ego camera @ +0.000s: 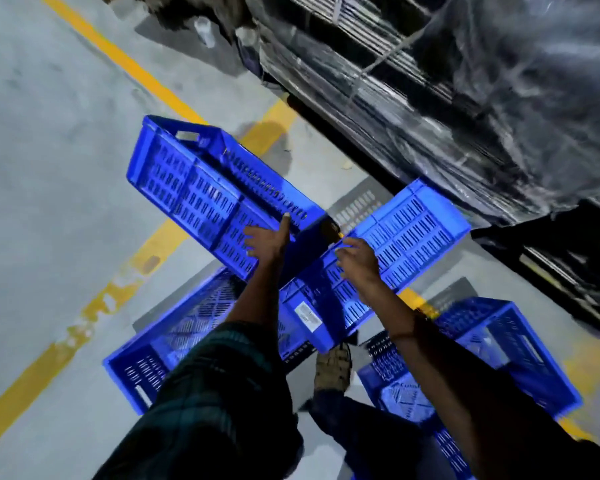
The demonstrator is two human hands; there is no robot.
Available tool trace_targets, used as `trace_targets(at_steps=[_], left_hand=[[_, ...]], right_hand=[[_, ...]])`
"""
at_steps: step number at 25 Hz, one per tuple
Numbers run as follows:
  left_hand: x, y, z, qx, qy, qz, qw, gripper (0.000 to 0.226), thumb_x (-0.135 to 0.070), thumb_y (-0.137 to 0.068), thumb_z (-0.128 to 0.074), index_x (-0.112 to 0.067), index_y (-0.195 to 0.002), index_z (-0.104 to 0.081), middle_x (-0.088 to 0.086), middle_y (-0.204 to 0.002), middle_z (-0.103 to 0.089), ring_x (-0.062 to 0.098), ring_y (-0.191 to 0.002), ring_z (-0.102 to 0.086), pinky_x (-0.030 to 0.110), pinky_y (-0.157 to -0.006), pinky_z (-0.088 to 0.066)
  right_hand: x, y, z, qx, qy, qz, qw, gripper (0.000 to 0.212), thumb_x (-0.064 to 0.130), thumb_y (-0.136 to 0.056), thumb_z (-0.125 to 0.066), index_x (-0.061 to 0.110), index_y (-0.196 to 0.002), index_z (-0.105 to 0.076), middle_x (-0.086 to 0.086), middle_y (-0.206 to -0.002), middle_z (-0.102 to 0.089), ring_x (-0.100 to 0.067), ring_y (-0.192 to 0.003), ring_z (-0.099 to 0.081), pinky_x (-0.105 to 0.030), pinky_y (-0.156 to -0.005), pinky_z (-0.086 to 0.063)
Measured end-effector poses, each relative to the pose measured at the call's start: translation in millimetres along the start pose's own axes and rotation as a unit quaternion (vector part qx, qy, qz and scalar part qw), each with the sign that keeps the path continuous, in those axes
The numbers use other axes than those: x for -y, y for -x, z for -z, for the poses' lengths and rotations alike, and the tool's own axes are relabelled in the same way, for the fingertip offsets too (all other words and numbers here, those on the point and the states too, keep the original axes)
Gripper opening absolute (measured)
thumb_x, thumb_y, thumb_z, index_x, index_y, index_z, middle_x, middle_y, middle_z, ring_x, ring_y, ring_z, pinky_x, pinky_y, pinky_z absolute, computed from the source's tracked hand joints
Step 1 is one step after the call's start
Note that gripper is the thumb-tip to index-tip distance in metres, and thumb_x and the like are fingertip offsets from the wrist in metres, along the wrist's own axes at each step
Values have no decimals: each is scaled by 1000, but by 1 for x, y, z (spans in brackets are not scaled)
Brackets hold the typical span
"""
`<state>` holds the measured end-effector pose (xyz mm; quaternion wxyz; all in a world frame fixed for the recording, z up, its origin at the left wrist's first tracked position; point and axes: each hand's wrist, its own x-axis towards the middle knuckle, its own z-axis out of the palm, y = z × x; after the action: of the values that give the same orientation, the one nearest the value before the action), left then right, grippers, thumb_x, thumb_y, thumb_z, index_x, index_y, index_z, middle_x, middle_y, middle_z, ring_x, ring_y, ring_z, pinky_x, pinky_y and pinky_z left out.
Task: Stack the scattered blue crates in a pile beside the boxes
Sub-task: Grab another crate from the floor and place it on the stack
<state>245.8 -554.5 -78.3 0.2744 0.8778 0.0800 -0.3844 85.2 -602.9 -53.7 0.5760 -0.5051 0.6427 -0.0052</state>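
I hold two slotted blue crates in the air. My left hand grips the near end of the left crate, which tilts away toward the upper left. My right hand holds the rim of the right crate, which points toward the upper right and carries a white label on its near end. Their near ends meet between my hands. Two more blue crates rest on the floor: one at lower left under my left arm, another at lower right.
A tall stack of flattened boxes wrapped in dark plastic film fills the upper right. Yellow floor lines cross the grey concrete floor. My shoe stands between the floor crates. Open floor lies at left.
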Motion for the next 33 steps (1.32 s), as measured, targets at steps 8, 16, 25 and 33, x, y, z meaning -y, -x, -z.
trace_targets(at_steps=[8,16,25,33], left_hand=[[-3,-29,-26,-50,-64,9,997,69,-29,-83,-72,3,-137,-43,29,-138,-55,43,-133,-51,47,-105,-48],[17,2,66,-6,74,32,997,50,-27,-91,-60,1,-132,-59,22,-133,-64,37,-121,-65,42,-95,-57],[45,133,153,-44,198,55,978,16,-15,-83,-60,-3,-77,-53,14,-77,-51,25,-56,-44,24,-37,-35],[122,268,247,-17,270,25,962,25,-31,-64,-61,-16,-84,-58,9,-86,-65,27,-82,-66,60,-82,-59]], right_hand=[[-21,3,20,44,-71,-23,996,40,16,-99,-56,11,-138,-47,-4,-113,-58,-32,-104,-64,-47,-88,-55],[10,63,26,41,-96,-7,994,43,21,-101,-55,17,-142,-44,-8,-133,-55,-29,-105,-63,-47,-87,-54],[82,195,2,47,-127,-8,991,53,38,-96,-60,17,-141,-43,-11,-142,-46,-31,-119,-56,-50,-92,-55],[104,324,-35,-13,-93,-11,995,80,37,-85,-72,5,-149,-33,-15,-153,-41,-32,-138,-44,-48,-111,-41]])
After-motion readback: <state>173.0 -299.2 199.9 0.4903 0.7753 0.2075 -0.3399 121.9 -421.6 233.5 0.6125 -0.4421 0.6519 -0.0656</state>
